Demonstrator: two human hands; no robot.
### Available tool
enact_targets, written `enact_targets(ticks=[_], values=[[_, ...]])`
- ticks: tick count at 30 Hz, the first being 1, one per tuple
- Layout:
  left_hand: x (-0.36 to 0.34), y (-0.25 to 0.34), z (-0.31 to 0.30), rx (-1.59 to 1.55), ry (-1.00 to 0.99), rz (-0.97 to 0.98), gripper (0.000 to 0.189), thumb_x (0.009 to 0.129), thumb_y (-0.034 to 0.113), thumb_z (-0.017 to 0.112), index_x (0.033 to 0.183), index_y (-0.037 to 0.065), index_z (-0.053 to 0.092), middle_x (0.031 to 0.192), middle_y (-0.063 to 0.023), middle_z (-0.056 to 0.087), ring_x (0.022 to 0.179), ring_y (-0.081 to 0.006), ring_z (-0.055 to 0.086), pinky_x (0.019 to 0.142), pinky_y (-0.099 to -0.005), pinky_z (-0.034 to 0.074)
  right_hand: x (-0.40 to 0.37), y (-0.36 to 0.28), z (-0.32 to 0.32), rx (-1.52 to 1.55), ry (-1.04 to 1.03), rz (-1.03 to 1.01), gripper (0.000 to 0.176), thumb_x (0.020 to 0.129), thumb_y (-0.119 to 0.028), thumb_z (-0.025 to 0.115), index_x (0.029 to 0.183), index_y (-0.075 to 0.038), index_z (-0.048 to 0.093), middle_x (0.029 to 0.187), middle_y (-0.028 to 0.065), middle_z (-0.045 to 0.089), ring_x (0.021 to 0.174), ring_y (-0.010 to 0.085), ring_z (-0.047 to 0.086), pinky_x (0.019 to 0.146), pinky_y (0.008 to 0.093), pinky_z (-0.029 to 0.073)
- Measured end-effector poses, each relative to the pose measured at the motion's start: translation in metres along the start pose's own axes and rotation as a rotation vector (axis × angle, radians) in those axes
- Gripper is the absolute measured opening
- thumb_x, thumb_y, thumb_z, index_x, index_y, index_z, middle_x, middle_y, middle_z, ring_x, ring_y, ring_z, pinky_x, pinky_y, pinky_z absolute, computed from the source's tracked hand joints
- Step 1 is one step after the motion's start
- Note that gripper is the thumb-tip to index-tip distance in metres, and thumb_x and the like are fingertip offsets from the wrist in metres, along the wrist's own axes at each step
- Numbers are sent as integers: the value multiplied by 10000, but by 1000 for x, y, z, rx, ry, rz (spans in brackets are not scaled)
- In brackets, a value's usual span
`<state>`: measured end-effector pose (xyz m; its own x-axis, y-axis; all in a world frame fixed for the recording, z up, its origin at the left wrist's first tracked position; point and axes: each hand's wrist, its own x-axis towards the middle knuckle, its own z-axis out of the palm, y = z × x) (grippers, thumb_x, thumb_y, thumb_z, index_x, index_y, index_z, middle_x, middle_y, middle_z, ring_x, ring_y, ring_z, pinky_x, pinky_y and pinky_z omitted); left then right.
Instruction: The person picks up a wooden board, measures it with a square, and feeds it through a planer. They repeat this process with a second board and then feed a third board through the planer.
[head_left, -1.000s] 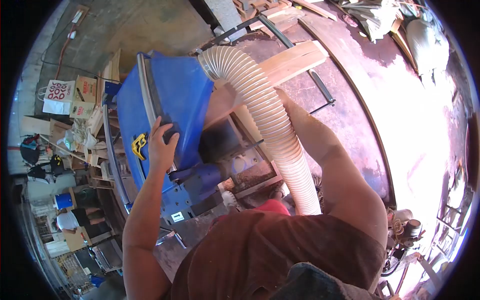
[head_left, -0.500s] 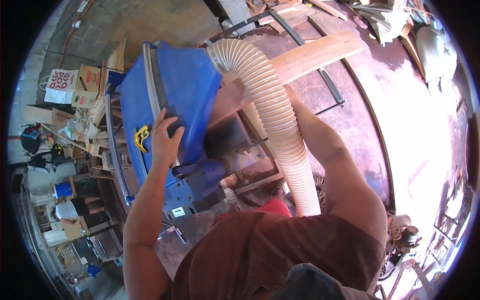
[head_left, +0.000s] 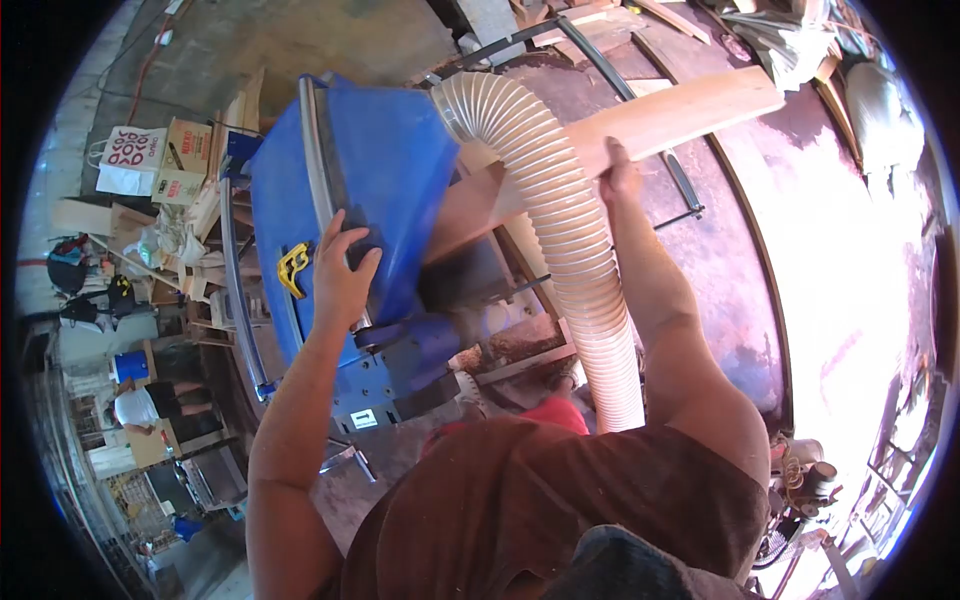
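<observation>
My left hand [head_left: 343,272] rests on the blue machine [head_left: 400,150], at the metal rail [head_left: 318,160] along its top, with thumb and fingers apart. Beside it a yellow clamp-like piece [head_left: 293,270] sits on the blue cover. A long wooden board [head_left: 680,110] sticks out of the machine to the right and passes under a ribbed clear hose [head_left: 550,170]. My right hand [head_left: 622,172] is at the near edge of the board, right of the hose, with a finger on its top face; the other fingers are partly hidden.
Metal bars [head_left: 685,180] lie under and beyond the board. Boxes [head_left: 183,150], a paper bag [head_left: 133,150] and wood scraps stand at the left. Another person [head_left: 150,405] is farther off at lower left. A small machine [head_left: 805,480] is at lower right.
The board has moved farther out to the right. My right hand has come forward from behind the hose and shows more. My left hand has kept its place on the machine.
</observation>
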<state>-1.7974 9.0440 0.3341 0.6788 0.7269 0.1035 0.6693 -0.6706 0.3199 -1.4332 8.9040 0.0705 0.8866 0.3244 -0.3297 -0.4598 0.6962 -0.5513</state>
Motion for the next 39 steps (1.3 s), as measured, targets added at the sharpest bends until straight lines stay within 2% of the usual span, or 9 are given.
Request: enact_targets(ticks=[11,21,23,25,27,29,34,38,39], values=[[1,1,1,10,-3,-17,310,799,169,716,1084,66,647,1426,-141,440,1294,-333,431,1061,-409,362,4,-85,-23,152,-70,-267,544,827,-7,619,1327,-15,405,1247,156,526,1146,304,536,967,444,476],[-1,-1,1,20,21,9,309,788,172,718,1066,56,647,1415,-152,449,1287,-346,434,1063,-412,357,36,-199,-115,121,-17,-525,511,872,-266,529,1302,1,456,1271,167,535,1201,340,507,1023,509,419],[0,-4,2,20,32,21,319,782,191,723,1064,61,650,1407,-148,459,1282,-350,437,1061,-417,357,-27,-232,-66,199,159,-546,541,844,-318,565,1275,1,490,1257,163,550,1187,327,520,1021,493,429],[1,-9,4,23,57,25,330,775,209,728,1062,65,652,1399,-144,469,1276,-354,440,1059,-422,357,-6,-269,-105,97,147,-838,629,771,-388,659,1250,-6,515,1247,158,561,1170,332,532,1019,485,436],[2,-15,6,45,60,75,365,762,261,734,1066,75,657,1391,-144,479,1260,-362,450,1055,-427,358,-33,-303,-96,117,-97,-969,708,680,-388,753,1238,-16,526,1240,152,565,1155,323,542,1012,486,442],[-1,-14,5,24,77,51,376,761,282,731,1070,80,659,1395,-143,476,1252,-367,454,1051,-427,361,-60,-332,-84,123,-119,-1024,722,618,-349,806,1210,-28,547,1198,145,589,1129,304,562,1011,467,446],[2,-27,11,-96,141,113,604,766,453,687,1249,111,567,1435,-187,412,1328,-409,358,1118,-462,263,-165,-357,3,171,-243,-1067,526,571,-331,804,1004,-79,647,1054,72,643,1040,269,601,973,432,465],[-10,-17,8,-116,259,74,810,771,518,653,1411,109,373,1492,-226,289,1394,-460,177,1125,-561,151,-241,-332,64,203,-391,-1000,527,593,-285,748,1064,-82,627,1125,106,611,1099,304,565,987,490,430],[-19,-10,-4,-127,345,233,777,796,488,654,1414,107,374,1486,-238,271,1379,-458,208,1117,-561,177,-251,-324,78,218,-428,-989,527,593,-285,748,1064,-82,627,1125,106,611,1099,304,565,987,490,430]])
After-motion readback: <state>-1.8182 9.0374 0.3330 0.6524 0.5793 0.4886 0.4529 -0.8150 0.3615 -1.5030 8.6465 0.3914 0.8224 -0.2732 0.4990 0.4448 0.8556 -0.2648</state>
